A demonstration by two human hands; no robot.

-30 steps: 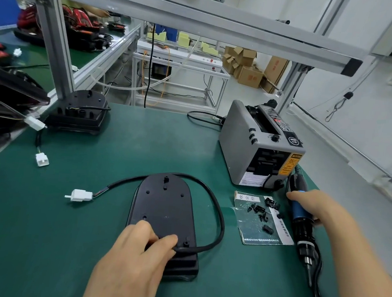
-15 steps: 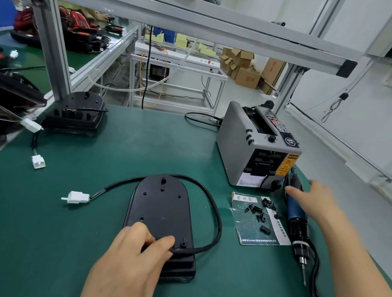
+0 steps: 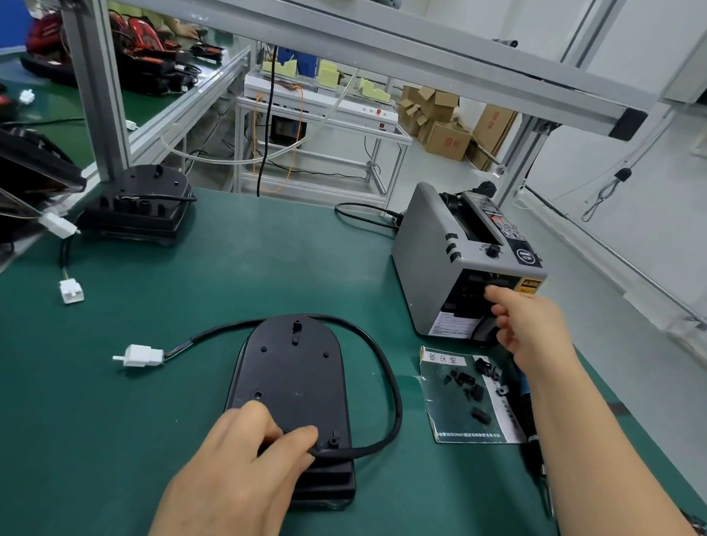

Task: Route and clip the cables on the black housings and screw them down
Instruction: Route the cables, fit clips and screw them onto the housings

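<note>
A black housing [image 3: 291, 373] lies flat on the green mat in front of me. Its black cable [image 3: 391, 399] loops round the right side and ends in a white connector [image 3: 141, 355] on the left. My left hand [image 3: 240, 471] rests on the housing's near end, thumb and fingers pinching the cable where it meets the housing. My right hand [image 3: 526, 325] is at the front slot of the grey tape dispenser [image 3: 433, 266], index finger touching the outlet, other fingers loosely curled. The blue electric screwdriver [image 3: 523, 389] lies on the mat under my right forearm.
Small black clips [image 3: 473, 389] lie on a plastic sheet right of the housing. A second black housing [image 3: 139, 206] sits at the back left by an aluminium post. Loose white connectors [image 3: 71, 291] hang from stacked parts at the left edge. The table edge runs close on the right.
My right hand let go of the screwdriver and moved up and left to the tape dispenser's outlet. My left hand stayed on the housing and cable.
</note>
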